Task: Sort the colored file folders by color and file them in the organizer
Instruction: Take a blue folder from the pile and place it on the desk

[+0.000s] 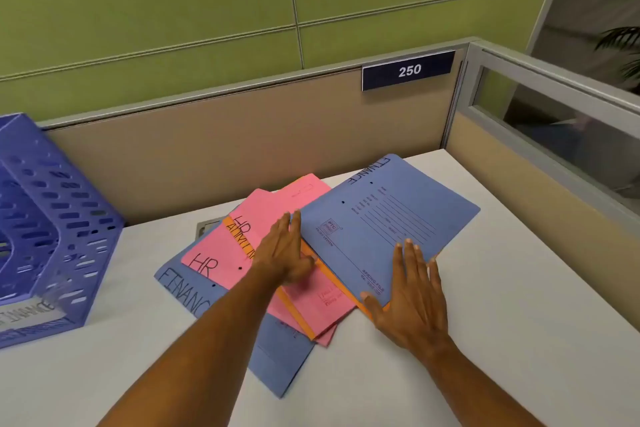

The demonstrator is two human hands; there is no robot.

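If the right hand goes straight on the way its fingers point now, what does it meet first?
The right hand already lies flat on the top blue folder. Going on, it would probably just slide along that folder toward the beige partition; nothing else shows in that line.

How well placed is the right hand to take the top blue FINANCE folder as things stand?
Probably well placed. The right hand already lies with straight fingers on the near edge of the top blue FINANCE folder, which sits uppermost on the pile with nothing over it.

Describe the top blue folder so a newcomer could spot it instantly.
On the white desk, right of the purple organizer, lies a fanned folder pile. The top blue folder lies rightmost, under the right hand, with FINANCE handwritten along its far edge.
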